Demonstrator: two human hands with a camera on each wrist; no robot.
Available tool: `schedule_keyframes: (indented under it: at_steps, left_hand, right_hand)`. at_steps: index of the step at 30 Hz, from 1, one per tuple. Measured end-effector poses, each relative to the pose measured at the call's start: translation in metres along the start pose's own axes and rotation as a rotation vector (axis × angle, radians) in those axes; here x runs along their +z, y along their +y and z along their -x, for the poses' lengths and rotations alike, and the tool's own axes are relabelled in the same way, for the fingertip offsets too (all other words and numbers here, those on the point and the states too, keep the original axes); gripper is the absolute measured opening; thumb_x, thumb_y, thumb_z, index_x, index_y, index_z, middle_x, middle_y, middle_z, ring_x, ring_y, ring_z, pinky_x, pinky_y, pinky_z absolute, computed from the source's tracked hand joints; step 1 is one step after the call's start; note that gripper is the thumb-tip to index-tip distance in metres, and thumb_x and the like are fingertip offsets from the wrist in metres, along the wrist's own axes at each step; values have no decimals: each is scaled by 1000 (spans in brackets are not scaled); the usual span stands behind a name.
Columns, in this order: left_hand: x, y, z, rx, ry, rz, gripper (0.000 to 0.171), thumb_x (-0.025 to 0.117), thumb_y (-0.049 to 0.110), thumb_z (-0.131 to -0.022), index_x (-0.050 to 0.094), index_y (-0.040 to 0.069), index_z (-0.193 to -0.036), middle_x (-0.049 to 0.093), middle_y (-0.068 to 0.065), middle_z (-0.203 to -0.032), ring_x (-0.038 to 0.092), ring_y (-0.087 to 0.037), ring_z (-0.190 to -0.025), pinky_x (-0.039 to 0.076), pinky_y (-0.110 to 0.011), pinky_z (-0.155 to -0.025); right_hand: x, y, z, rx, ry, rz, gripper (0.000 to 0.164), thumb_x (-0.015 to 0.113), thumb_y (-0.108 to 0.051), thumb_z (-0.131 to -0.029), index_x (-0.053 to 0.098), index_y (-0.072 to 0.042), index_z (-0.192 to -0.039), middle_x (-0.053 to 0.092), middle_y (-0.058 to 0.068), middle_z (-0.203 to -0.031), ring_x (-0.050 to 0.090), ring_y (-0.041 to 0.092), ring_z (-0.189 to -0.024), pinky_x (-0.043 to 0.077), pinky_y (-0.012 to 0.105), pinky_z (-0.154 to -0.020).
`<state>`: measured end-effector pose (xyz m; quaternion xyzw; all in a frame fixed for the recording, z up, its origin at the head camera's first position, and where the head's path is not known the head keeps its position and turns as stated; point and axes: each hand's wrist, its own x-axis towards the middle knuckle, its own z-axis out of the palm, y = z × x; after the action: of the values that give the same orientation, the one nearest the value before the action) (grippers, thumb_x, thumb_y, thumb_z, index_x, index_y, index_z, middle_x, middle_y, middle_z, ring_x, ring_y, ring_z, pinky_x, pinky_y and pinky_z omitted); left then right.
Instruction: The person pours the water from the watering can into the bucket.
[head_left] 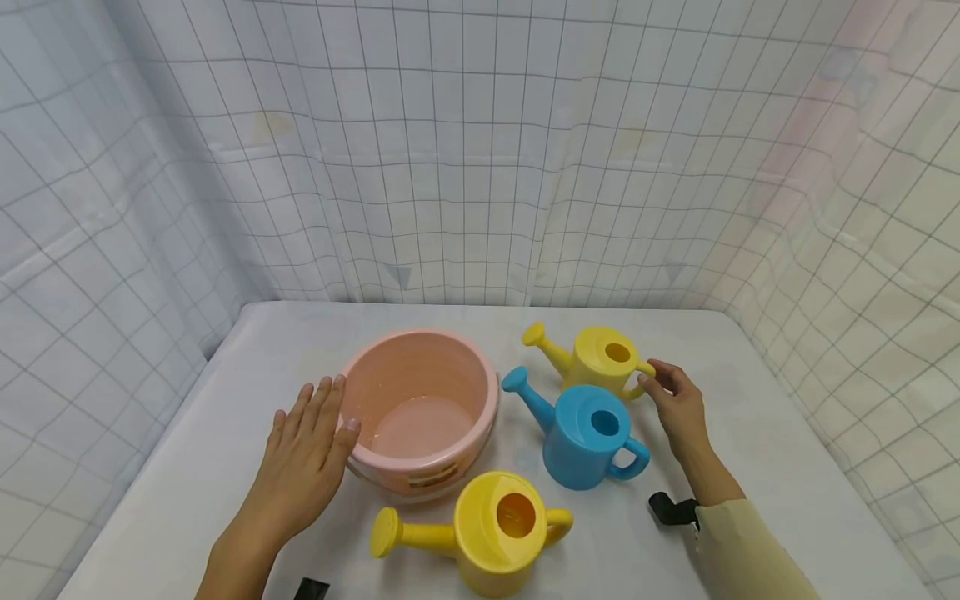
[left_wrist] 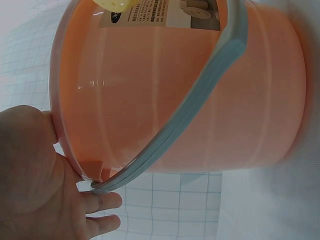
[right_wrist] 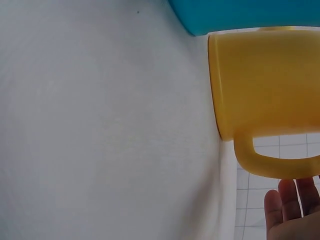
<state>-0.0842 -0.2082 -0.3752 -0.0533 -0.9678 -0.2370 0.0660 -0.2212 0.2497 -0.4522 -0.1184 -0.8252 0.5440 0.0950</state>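
My left hand (head_left: 303,467) lies with straight fingers against the left rim of a pink bucket (head_left: 420,333). In the left wrist view, the fingers stand beside the bucket's rim and the end of its grey carrying handle (left_wrist: 185,110). At the back right, my right hand (head_left: 678,408) has thumb and forefinger at the handle of a yellow watering can (head_left: 592,358), seeming to pinch it; the right wrist view shows fingertips at that handle (right_wrist: 280,167), thumb hidden. In front of this can stands a blue watering can (head_left: 577,450).
Another yellow watering can (head_left: 491,533) stands at the front, its spout pointing left before the bucket. White cloth (head_left: 622,550) covers the table. Grid-patterned curtains (head_left: 480,167) enclose the back and both sides. A black strap piece (head_left: 675,510) is at the right wrist.
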Motion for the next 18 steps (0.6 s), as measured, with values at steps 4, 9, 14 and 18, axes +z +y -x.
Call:
schedule_keyframes:
  at_steps: [4, 9, 14, 18]
  left_hand:
    - [1, 0, 0, 0, 5, 0, 61, 24, 44, -103, 3, 17, -153, 9, -16, -160, -2, -36, -148, -5, -63, -114]
    - [0, 0, -1, 1, 2, 0, 61, 24, 44, -103, 3, 17, -154, 9, -16, -159, -2, -36, -148, -5, -62, -114]
    - [0, 0, 0, -2, -6, 2, 61, 23, 45, -103, 3, 17, -153, 8, -16, -160, -3, -36, -148, -7, -62, -115]
    - [0, 1, 0, -3, -6, 4, 61, 23, 45, -103, 2, 18, -153, 9, -17, -159, -3, -36, -148, -7, -61, -115]
  right_hand:
    - [1, 1, -1, -9, -3, 18, 58, 57, -53, -89, 50, -17, -134, 52, 8, -132, 46, 18, -117, 46, 34, -95]
    - [2, 2, -1, -5, -10, -12, 57, 59, -50, -88, 52, -15, -133, 54, 7, -129, 47, 15, -112, 43, 28, -91]
    - [3, 2, -1, 6, -21, -52, 55, 60, -48, -89, 52, -15, -132, 53, 9, -132, 47, 19, -116, 44, 37, -100]
    - [5, 1, 1, 11, -36, -58, 57, 58, -52, -88, 53, -15, -131, 52, 9, -134, 46, 20, -119, 41, 42, -106]
